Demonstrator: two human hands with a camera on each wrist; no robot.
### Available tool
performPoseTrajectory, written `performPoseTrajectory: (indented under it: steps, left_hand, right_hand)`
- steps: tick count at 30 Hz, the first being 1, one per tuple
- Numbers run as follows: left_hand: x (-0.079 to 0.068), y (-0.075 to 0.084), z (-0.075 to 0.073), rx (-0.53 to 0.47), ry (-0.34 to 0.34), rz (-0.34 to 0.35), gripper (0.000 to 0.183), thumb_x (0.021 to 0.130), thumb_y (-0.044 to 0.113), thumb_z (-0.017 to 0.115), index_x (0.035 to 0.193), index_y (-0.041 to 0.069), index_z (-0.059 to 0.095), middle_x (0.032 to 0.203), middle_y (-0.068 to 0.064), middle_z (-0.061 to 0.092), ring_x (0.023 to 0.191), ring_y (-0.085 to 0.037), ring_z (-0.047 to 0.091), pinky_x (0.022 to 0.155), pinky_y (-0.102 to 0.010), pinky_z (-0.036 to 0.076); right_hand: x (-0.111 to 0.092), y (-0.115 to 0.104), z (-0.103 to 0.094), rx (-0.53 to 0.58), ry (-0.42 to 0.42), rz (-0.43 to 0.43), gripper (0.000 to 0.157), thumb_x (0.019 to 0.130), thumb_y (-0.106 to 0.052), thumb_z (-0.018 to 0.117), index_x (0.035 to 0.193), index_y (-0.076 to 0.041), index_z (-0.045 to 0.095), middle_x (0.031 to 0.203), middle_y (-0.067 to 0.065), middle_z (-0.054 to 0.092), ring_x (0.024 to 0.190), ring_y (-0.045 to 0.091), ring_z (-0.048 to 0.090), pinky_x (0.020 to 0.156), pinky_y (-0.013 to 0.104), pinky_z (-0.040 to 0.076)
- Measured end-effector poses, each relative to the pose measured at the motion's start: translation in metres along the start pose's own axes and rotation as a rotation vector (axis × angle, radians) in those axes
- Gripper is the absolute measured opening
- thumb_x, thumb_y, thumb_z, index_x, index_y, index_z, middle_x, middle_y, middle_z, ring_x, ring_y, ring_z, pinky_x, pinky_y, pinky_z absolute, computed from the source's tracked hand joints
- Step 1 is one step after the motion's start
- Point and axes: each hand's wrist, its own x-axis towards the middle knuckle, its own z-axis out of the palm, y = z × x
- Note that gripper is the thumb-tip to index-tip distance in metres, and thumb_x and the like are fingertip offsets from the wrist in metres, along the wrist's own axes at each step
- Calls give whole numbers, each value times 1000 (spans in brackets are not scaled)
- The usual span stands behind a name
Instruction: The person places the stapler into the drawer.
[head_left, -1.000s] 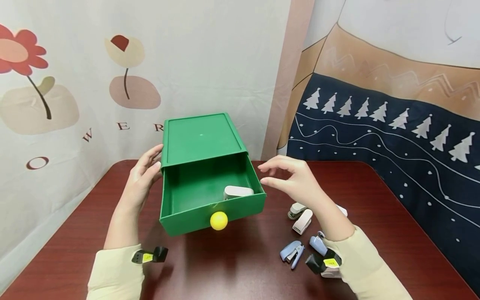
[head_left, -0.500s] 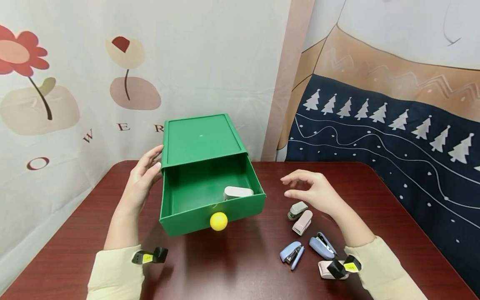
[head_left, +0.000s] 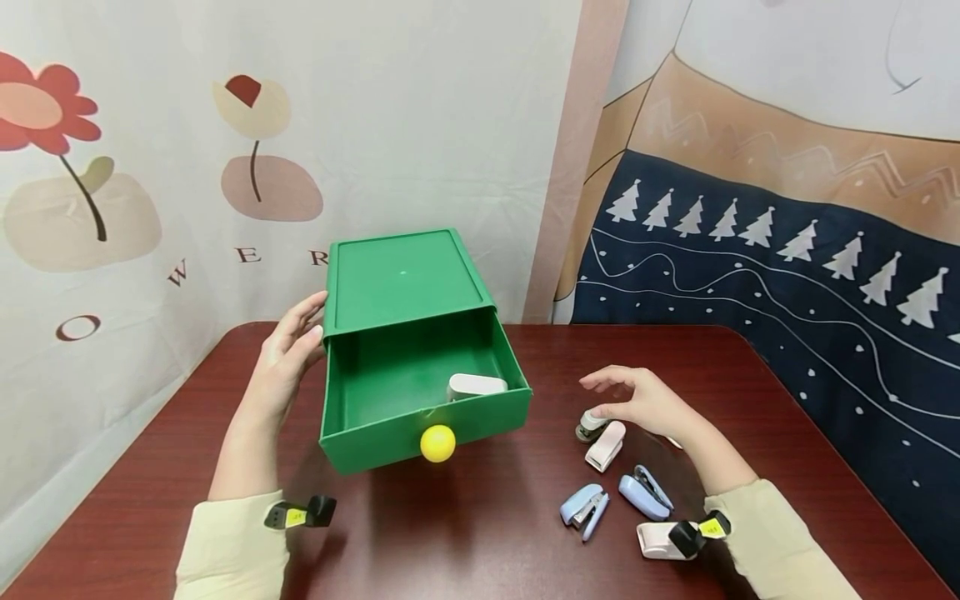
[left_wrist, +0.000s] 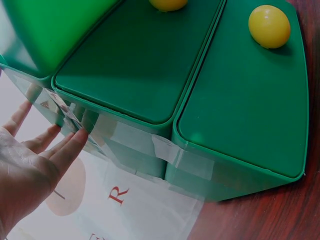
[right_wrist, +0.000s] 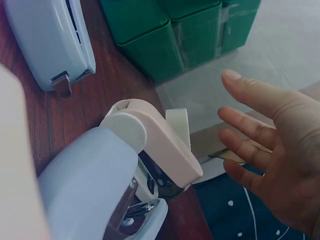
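My left hand (head_left: pixel 277 362) rests its straight fingertips against the left side of a green drawer cabinet (head_left: pixel 405 271). The top drawer (head_left: pixel 367 447) is pulled out, with a yellow knob (head_left: pixel 437 443) on its front. A whitish stapler (head_left: pixel 477 384) lies inside it by the front wall. To the right, my right hand (head_left: pixel 648 402) hovers with loosely bent fingers and holds nothing. Beneath it is a whitish-grey stapler (head_left: pixel 589 427), partly covered. A pale pink stapler (head_left: pixel 605 446) lies beside that one. In the right wrist view the pink stapler (right_wrist: pixel 162 142) stays apart from the fingers.
Nearer the front of the table (head_left: pixel 480 533) lie a light blue stapler (head_left: pixel 581 503), a second blue stapler (head_left: pixel 643 493) and a pinkish stapler (head_left: pixel 658 542) partly behind the wrist camera. Two lower drawers (left_wrist: pixel 245 105) stay closed. A printed curtain (head_left: pixel 450 125) hangs behind.
My right hand has moved away from the open drawer, to the right and down, over the staplers. My left hand has stayed at the cabinet's side.
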Motion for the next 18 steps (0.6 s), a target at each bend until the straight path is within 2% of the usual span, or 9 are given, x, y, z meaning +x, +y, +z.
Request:
performPoseTrajectory:
  steps: [6,10,14,18]
  left_hand:
    - [0,0,-1,2,-2,3,46,102,15,45,147,9,37,143,-6,40,129,-17,39,91,-23,42]
    - [0,0,-1,3,-3,7,46,102,15,45,147,8,37,144,-6,40,129,-18,38,91,-23,42]
    - [0,0,-1,-1,-6,13,46,102,14,45,147,8,37,144,-7,39,130,-19,37,91,-22,42]
    - [1,0,-1,-3,-6,16,47,102,14,45,147,7,37,144,-7,39,130,-19,37,91,-22,42]
  right_hand:
    - [1,9,0,39,-58,45,43,82,-16,77,120,0,64,117,17,62,107,38,54,85,44,46]
    - [3,13,1,63,-118,51,43,83,-14,76,120,3,63,117,20,62,107,42,53,87,44,46]
    - [4,19,1,62,-161,56,42,83,-12,75,119,5,62,117,21,62,106,40,54,90,48,44]
    - [3,21,2,74,-181,82,41,82,-11,76,118,5,63,118,18,62,107,33,55,89,44,45]
